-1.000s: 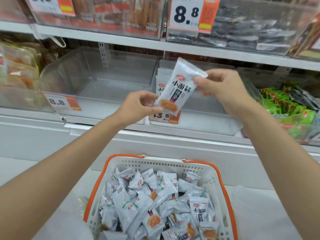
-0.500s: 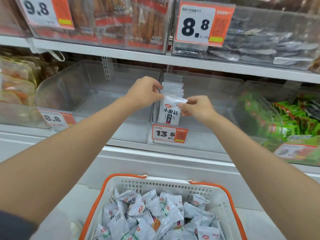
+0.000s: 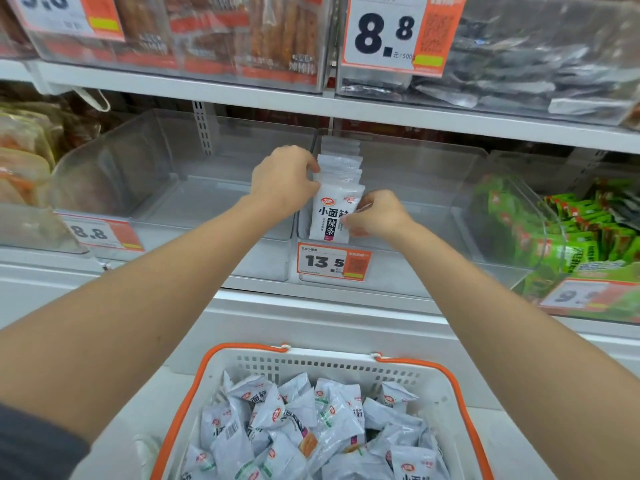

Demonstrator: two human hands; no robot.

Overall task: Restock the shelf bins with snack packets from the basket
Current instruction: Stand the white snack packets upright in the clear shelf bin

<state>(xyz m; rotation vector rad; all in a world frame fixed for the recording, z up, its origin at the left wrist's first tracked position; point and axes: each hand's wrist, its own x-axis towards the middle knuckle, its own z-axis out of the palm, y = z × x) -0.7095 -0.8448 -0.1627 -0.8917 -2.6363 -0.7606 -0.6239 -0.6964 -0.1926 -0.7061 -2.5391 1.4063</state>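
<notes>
Price tags and packet print
"8.8" is printed on the upper price tag (image 3: 384, 32), "13.5" on the lower price tag (image 3: 332, 263), and "小面筋" on the front packet (image 3: 330, 216).

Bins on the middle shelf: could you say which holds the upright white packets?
The middle bin, with the 13.5 tag; the right bin holds green packets.

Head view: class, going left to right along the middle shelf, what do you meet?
Orange packets → left clear bin → left hand → white packets → right hand → green packets.
</notes>
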